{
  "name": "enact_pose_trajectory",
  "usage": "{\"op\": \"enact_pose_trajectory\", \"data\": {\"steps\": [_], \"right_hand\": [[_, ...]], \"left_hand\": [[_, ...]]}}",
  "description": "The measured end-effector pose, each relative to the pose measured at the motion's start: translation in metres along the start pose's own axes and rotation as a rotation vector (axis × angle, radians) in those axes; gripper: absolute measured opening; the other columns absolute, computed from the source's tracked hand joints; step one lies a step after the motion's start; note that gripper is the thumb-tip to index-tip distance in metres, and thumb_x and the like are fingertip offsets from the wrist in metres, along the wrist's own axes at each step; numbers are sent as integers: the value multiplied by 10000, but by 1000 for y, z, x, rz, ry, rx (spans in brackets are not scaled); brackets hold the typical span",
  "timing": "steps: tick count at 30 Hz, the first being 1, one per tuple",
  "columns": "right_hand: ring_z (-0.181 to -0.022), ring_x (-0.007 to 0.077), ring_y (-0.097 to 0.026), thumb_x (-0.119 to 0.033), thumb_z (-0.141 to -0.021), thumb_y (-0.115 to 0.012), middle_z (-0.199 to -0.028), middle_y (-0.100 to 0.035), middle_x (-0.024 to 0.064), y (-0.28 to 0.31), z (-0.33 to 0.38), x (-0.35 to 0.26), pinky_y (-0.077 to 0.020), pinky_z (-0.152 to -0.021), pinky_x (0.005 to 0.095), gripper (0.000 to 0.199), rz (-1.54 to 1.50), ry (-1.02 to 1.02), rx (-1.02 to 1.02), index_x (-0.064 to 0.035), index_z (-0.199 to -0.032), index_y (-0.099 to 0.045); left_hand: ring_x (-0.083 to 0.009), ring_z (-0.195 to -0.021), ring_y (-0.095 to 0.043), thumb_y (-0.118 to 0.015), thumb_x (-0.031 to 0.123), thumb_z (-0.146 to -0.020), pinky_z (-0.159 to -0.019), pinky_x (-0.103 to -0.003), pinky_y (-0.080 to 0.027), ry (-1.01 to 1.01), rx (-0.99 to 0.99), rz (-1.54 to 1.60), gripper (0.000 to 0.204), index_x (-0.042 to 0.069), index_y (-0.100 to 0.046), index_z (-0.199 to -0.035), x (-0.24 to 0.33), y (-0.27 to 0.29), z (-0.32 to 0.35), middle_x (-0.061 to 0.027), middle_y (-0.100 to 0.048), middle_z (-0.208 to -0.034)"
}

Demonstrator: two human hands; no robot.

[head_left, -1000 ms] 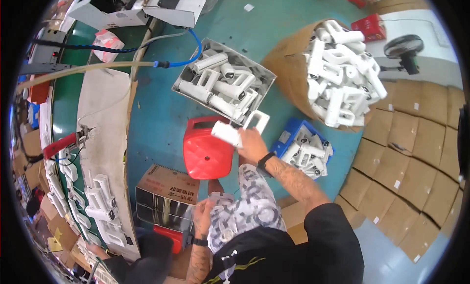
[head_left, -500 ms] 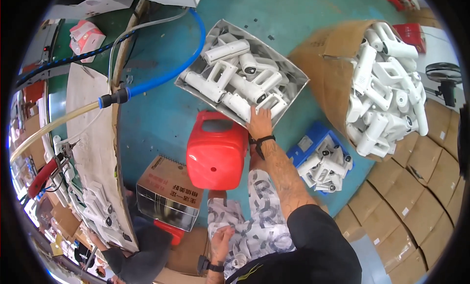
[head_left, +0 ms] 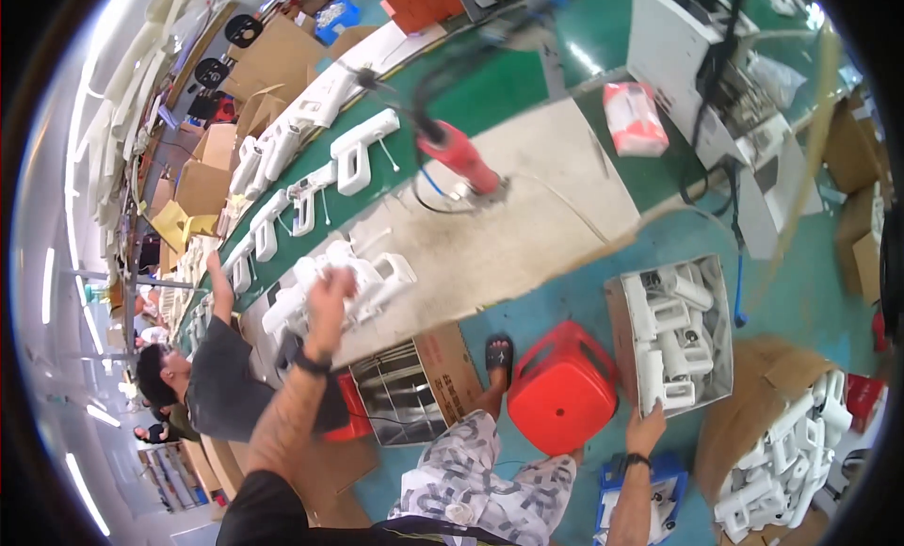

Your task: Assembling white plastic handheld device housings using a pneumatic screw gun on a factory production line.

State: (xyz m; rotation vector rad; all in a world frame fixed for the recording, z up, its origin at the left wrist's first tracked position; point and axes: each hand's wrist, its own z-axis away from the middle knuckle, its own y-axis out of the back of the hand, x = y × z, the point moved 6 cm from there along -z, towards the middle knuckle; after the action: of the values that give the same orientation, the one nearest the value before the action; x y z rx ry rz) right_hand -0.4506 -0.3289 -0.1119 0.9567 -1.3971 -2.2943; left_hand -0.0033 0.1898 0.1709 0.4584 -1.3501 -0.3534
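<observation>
Above a cluster of white plastic housings with loop handles (head_left: 388,275) on the workbench (head_left: 527,226) is my left hand (head_left: 330,306). Its fingers are smeared by motion, and whether they touch a housing is not clear. At right, my right hand (head_left: 645,430) has its fingers curled at the near rim of a grey-white carton (head_left: 619,344). That carton is filled with more white housings (head_left: 686,353); one lies right beside my fingertips. A red power tool (head_left: 471,160) hangs over the bench, its tip near the board.
A red stool (head_left: 562,405) stands before me, beside an open brown carton (head_left: 443,367). A co-worker (head_left: 235,386) reaches to the bench at left, where housings lie in a row (head_left: 301,202). A large brown carton (head_left: 753,386) and a blue crate (head_left: 673,471) stand at right.
The view has swung left toward the bench. My left hand has risen from my lap to the housings there. My right hand has shifted from a housing inside the carton to its rim.
</observation>
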Motion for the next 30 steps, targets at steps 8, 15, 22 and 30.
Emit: {"op": "enact_pose_trajectory", "data": {"steps": [8, 15, 22, 30], "right_hand": [[-1119, 461, -577, -166, -870, -724, -1190, -606, 299, -57, 142, -97, -458, -976, 507, 539, -240, 44, -340, 72, -1305, -513], [-1002, 415, -641, -205, -883, -730, -1126, -643, 228, -42, 183, -174, -520, -874, 477, 464, -189, -42, -552, -14, -1268, -555], [-911, 287, -718, -131, -914, -703, -1025, -715, 169, 67, 137, -458, -565, -806, 362, 260, -430, 363, -764, 2, -1131, -652], [-866, 140, -639, -82, -1003, -588, -969, -688, 83, 103, 84, -679, -529, -799, 289, 251, -729, 658, -701, 35, -1223, -616]], "left_hand": [[-395, -1130, -669, -670, 523, -863, -971, -438, -504, 127, 256, -672, 602, -28, -689, -1107, -119, 7, -363, -279, -705, -1137], [-273, -959, -699, -755, 415, -839, -866, -472, -563, 532, -145, 641, 493, 133, -628, -1224, -132, -73, -382, -81, -697, -1027], [-188, -884, -673, -751, 249, -895, -742, -351, -547, 249, -106, 867, 362, 29, -628, -1156, -47, -22, -238, -60, -692, -915], [-173, -814, -664, -738, 209, -900, -710, -328, -539, 427, 233, 1183, 277, 32, -619, -1077, -83, 86, -101, -58, -658, -857]]}}
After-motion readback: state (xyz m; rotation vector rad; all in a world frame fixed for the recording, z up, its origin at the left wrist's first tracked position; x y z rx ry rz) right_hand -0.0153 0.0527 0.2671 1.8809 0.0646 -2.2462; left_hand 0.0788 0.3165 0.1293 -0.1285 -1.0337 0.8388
